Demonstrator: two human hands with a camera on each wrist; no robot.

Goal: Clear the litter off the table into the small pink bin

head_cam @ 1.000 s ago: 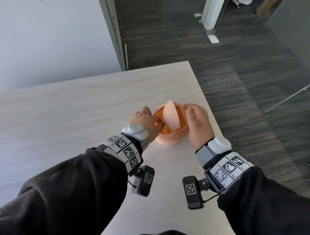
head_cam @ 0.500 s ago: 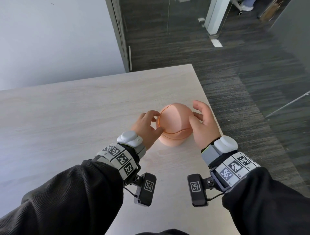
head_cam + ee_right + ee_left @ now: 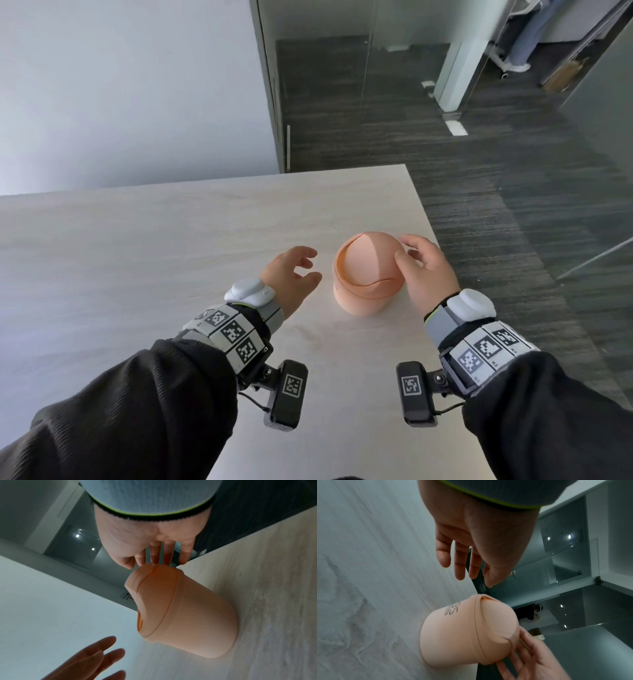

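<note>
The small pink plastic bin with its domed swing lid (image 3: pixel 368 274) stands upright near the right edge of the pale wood-grain table (image 3: pixel 171 257), and no litter shows on the tabletop. The right hand (image 3: pixel 423 270) touches its rim with loosely spread fingers, gripping nothing; the left hand (image 3: pixel 291 274) hovers just beside it, open and empty. To finish well, let go gently so the light bin stays upright, clear of the edge.

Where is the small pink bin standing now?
In the head view, the small pink bin stands near the table's right edge, between the hands, nearer the right hand.
</note>
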